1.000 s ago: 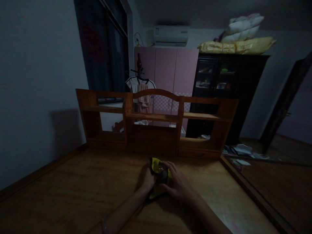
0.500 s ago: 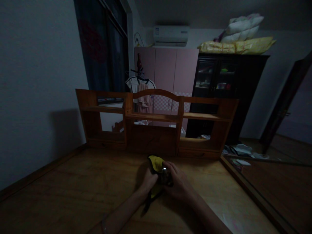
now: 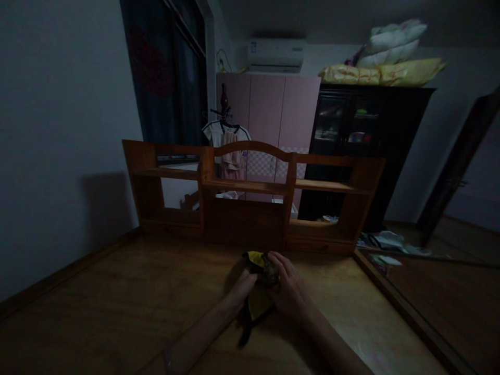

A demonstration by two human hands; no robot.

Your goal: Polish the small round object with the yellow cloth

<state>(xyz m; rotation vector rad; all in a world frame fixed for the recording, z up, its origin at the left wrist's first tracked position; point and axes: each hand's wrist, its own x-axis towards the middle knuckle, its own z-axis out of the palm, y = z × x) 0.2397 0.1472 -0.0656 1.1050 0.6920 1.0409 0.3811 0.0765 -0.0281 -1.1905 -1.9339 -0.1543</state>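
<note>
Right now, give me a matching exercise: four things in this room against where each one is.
1 yellow cloth
2 air conditioner
3 bedding
4 wooden shelf unit

A on top of the dark cabinet
B at the far edge of the wooden surface
C between the left hand and the right hand
D high on the wall above the pink wardrobe

Pairs: 1-C, 2-D, 3-A, 4-B

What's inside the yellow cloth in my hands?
A small dark rounded object pokes out at the top of the yellow cloth, against the right hand. The left hand grips the cloth beside it. Cloth and fingers cover most of it, so its kind cannot be told.
</note>
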